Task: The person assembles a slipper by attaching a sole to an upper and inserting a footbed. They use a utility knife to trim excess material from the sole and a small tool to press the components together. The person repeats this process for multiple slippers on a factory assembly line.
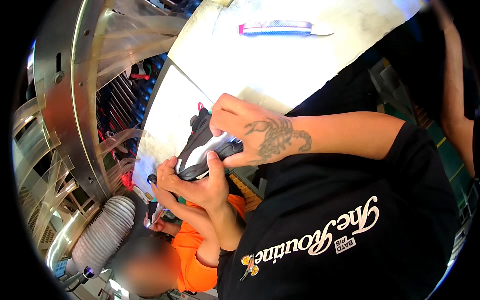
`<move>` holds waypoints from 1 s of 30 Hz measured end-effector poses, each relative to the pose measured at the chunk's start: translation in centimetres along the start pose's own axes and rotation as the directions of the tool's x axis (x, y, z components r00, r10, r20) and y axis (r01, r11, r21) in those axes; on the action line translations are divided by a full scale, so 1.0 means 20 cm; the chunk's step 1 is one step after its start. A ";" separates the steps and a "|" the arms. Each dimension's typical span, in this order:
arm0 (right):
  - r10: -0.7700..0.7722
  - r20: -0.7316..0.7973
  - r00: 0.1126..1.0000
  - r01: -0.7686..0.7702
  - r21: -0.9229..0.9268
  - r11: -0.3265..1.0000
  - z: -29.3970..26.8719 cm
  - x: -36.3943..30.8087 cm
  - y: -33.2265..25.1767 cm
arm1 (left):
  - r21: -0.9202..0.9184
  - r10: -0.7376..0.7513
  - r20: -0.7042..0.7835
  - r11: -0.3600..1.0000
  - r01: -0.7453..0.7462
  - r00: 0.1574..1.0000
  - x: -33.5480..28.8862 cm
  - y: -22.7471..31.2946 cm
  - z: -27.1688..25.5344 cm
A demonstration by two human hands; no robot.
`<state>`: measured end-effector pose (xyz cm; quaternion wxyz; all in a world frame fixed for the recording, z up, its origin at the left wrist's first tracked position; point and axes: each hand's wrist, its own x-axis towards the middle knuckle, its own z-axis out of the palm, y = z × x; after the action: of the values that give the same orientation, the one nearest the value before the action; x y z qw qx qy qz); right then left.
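A dark sneaker with a pale grey-white side panel and a small red pull loop is held over the edge of the light worktable. My left hand cups its lower end, with the thumb on the side and the fingers curled round it. From the right, my right hand, which has a scorpion tattoo on its back, grips the other side of the shoe. Its curled fingers press on the upper and hide part of it; whether they also hold something small cannot be made out.
A knife with a ribbed silver handle lies at the table's far side. On the left, clear plastic strips hang from a metal frame beside rollers. A corrugated duct and an orange-shirted person are lower left. Another person's arm shows far right.
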<state>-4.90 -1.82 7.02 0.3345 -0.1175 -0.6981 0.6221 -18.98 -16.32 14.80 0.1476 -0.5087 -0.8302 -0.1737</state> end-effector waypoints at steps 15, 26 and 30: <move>-0.307 -0.171 0.936 0.310 -0.009 0.951 -0.24 0.18 -0.39 | -0.772 -0.208 0.631 -0.080 0.630 0.747 0.01 0.04 0.26; -0.245 -0.020 0.969 0.226 -0.320 0.920 -0.25 0.44 -0.34 | -0.852 -0.113 0.007 0.519 0.065 0.994 -0.17 0.08 0.06; 0.154 -0.067 0.986 -0.159 -0.081 0.984 -0.28 0.47 -0.36 | -0.585 0.101 -0.095 0.799 -0.138 0.990 -0.25 0.01 0.07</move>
<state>-6.59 6.66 16.84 0.3003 -0.2052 -0.7022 0.6120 -16.81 -19.55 11.45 0.0174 -0.5754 -0.6966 -0.4281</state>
